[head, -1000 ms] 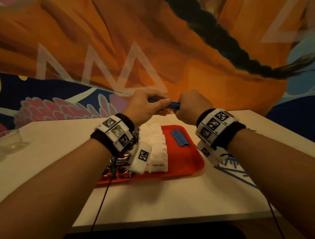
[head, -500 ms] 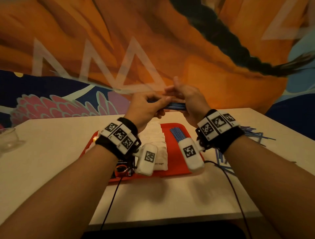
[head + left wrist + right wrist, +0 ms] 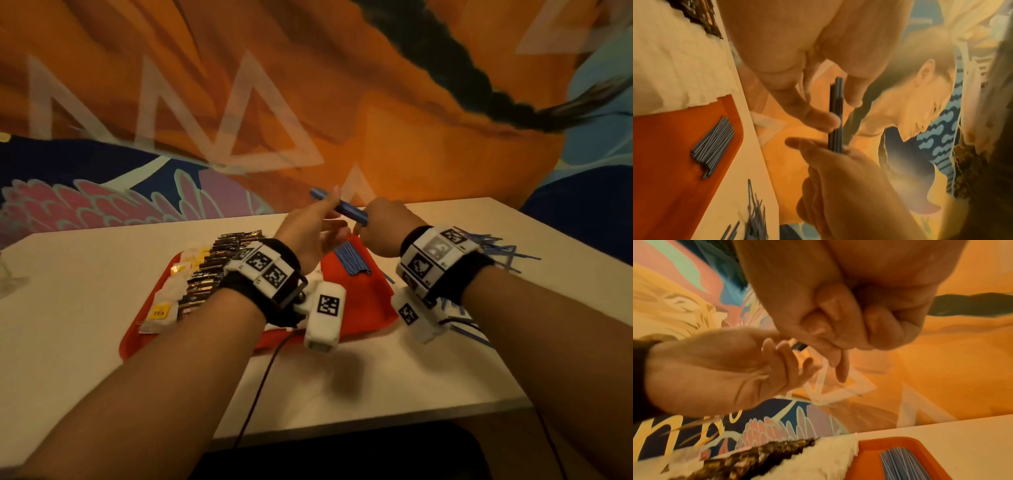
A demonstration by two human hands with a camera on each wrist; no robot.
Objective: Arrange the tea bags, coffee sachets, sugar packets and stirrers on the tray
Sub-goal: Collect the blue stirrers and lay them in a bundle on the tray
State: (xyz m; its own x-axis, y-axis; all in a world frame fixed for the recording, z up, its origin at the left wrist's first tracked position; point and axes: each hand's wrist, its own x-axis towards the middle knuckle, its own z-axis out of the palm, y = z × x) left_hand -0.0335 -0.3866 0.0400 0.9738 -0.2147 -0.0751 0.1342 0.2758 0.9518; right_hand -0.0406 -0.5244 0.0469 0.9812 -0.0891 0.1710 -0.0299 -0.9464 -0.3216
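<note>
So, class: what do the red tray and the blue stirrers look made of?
Red tray: probably moulded plastic, given its uniform colour, smooth surface and rounded raised rim. Blue stirrers: likely plastic, being thin, straight, evenly coloured sticks with a slight sheen; coated paper can't be ruled out.

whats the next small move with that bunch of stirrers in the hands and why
Probably lower the bundle of stirrers onto the pile of stirrers on the red tray. The right hand grips one end, the left hand lies open against it, and the ends look evened.
</note>
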